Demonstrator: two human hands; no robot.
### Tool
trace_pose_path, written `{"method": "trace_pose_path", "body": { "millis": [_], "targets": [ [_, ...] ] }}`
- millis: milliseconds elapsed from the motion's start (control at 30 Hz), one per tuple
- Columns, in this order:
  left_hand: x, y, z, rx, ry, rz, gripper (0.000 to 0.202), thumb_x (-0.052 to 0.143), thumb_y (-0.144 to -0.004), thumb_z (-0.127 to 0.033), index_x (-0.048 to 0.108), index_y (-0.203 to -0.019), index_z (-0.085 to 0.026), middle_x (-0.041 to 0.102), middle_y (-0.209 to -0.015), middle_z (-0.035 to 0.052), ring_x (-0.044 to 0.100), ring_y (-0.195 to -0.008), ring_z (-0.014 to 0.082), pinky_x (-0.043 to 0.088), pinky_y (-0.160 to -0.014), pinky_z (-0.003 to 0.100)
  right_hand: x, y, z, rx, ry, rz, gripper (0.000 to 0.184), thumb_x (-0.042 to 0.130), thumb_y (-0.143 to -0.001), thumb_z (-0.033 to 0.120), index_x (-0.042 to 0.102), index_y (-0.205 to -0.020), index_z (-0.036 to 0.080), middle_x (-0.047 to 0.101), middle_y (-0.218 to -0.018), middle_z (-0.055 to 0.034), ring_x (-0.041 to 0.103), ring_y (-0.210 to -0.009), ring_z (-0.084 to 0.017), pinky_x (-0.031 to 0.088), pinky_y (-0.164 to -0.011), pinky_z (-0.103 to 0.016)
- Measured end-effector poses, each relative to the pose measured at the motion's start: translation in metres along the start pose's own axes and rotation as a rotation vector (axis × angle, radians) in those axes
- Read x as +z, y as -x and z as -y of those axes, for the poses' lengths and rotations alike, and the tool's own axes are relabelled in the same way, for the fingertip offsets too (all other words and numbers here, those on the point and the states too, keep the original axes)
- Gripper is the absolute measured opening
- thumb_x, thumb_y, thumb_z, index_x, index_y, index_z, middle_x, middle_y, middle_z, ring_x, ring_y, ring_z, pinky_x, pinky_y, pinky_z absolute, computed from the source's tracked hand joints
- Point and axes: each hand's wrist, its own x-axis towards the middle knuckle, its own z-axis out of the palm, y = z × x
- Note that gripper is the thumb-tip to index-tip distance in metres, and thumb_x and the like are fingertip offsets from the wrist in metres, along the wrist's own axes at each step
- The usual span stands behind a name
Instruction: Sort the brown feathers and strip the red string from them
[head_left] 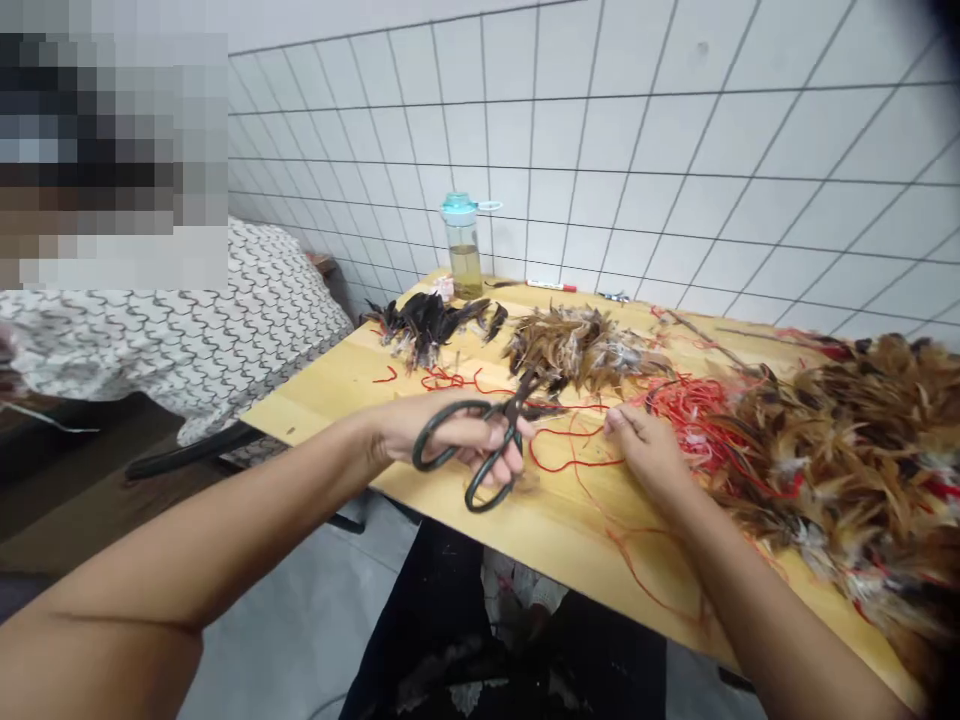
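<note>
My left hand [472,445] is closed round a pair of black-handled scissors [491,468], with the blades pointing away from me toward the feathers. Between finger and thumb, my right hand [643,445] pinches a red string [577,464]. The string runs left in loops over the wooden table [465,505] toward the scissors. Whether the blades touch the string I cannot tell. Just beyond the scissors lies a pile of brown feathers [570,345], and black feathers [427,320] lie farther left. A tangle of red string [694,415] is beside my right hand.
A large heap of brown feathers [862,450] covers the table's right side. A water bottle [465,255] with a blue lid stands at the back, near a red-capped marker [551,286]. The tiled wall [600,150] borders the table. Another person in a patterned garment [262,320] sits at the left.
</note>
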Motion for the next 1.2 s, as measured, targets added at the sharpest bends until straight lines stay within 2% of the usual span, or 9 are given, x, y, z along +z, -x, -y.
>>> {"method": "trace_pose_path", "body": {
  "millis": [133, 267, 367, 467, 633, 800, 1000, 1100, 1200],
  "targets": [
    [0.008, -0.004, 0.056, -0.022, 0.214, 0.119, 0.043, 0.071, -0.078, -0.033, 0.061, -0.114, -0.014, 0.07, -0.098, 0.0122, 0.068, -0.082, 0.0181, 0.053, -0.076, 0.031, -0.024, -0.006, 0.025, -0.042, 0.05, 0.027, 0.035, 0.042, -0.088, 0.043, 0.056, -0.066, 0.021, 0.055, -0.055, 0.0011, 0.052, -0.055, -0.014, 0.037, -0.055, -0.024],
    [0.019, -0.037, 0.085, 0.028, 0.364, 0.211, 0.051, 0.077, -0.071, -0.037, 0.06, -0.114, -0.014, 0.068, -0.098, 0.0117, 0.068, -0.085, 0.0191, 0.053, -0.077, 0.033, -0.046, -0.012, 0.054, -0.057, 0.151, 0.04, 0.034, 0.043, -0.089, 0.044, 0.058, -0.068, 0.021, 0.051, -0.052, 0.002, 0.051, -0.053, -0.014, 0.037, -0.054, -0.024],
    [0.023, -0.058, 0.085, 0.048, 0.451, 0.222, 0.054, 0.08, -0.067, -0.036, 0.06, -0.112, -0.013, 0.069, -0.096, 0.0112, 0.067, -0.086, 0.0196, 0.053, -0.079, 0.035, -0.056, -0.017, 0.071, -0.09, 0.21, 0.087, 0.035, 0.043, -0.09, 0.044, 0.055, -0.067, 0.021, 0.052, -0.054, 0.0016, 0.05, -0.054, -0.013, 0.037, -0.054, -0.024],
    [0.02, -0.068, 0.077, 0.073, 0.492, 0.188, 0.054, 0.081, -0.066, -0.034, 0.059, -0.111, -0.013, 0.069, -0.096, 0.0113, 0.067, -0.087, 0.0206, 0.052, -0.081, 0.037, -0.064, -0.02, 0.083, -0.12, 0.262, 0.136, 0.037, 0.042, -0.091, 0.044, 0.051, -0.064, 0.021, 0.052, -0.055, 0.0012, 0.05, -0.054, -0.013, 0.037, -0.055, -0.024],
    [0.006, -0.062, 0.073, 0.114, 0.518, 0.045, 0.049, 0.077, -0.071, -0.029, 0.058, -0.112, -0.01, 0.068, -0.098, 0.0139, 0.067, -0.086, 0.0198, 0.051, -0.084, 0.038, -0.083, -0.025, 0.088, -0.107, 0.337, 0.155, 0.037, 0.043, -0.091, 0.046, 0.055, -0.068, 0.02, 0.057, -0.062, 0.0, 0.053, -0.06, -0.014, 0.039, -0.058, -0.026],
    [0.002, -0.053, 0.087, 0.109, 0.551, 0.059, 0.047, 0.076, -0.074, -0.03, 0.057, -0.112, -0.011, 0.068, -0.098, 0.0136, 0.067, -0.086, 0.0191, 0.051, -0.084, 0.037, -0.095, -0.031, 0.091, -0.077, 0.365, 0.2, 0.037, 0.043, -0.091, 0.048, 0.054, -0.068, 0.021, 0.056, -0.061, 0.0002, 0.052, -0.061, -0.015, 0.04, -0.06, -0.028],
    [0.003, -0.056, 0.095, 0.095, 0.546, 0.061, 0.051, 0.078, -0.071, -0.034, 0.057, -0.112, -0.012, 0.068, -0.097, 0.0126, 0.068, -0.086, 0.019, 0.051, -0.08, 0.034, -0.099, -0.028, 0.109, -0.098, 0.395, 0.322, 0.039, 0.041, -0.092, 0.048, 0.051, -0.066, 0.021, 0.053, -0.06, 0.0002, 0.05, -0.058, -0.014, 0.039, -0.059, -0.028],
    [0.003, -0.058, 0.094, 0.109, 0.542, 0.063, 0.055, 0.079, -0.069, -0.038, 0.057, -0.113, -0.012, 0.068, -0.097, 0.0113, 0.067, -0.087, 0.0189, 0.051, -0.078, 0.032, -0.103, -0.025, 0.118, -0.123, 0.405, 0.307, 0.04, 0.043, -0.091, 0.05, 0.053, -0.066, 0.021, 0.052, -0.058, 0.0006, 0.049, -0.056, -0.014, 0.04, -0.055, -0.026],
    [0.003, -0.059, 0.092, 0.158, 0.515, 0.007, 0.056, 0.081, -0.067, -0.04, 0.059, -0.11, -0.011, 0.068, -0.096, 0.0119, 0.066, -0.084, 0.0176, 0.051, -0.074, 0.029, -0.108, -0.024, 0.124, -0.15, 0.447, 0.25, 0.043, 0.044, -0.089, 0.055, 0.059, -0.066, 0.021, 0.054, -0.055, 0.0001, 0.051, -0.052, -0.013, 0.042, -0.053, -0.024]
  ]
}}
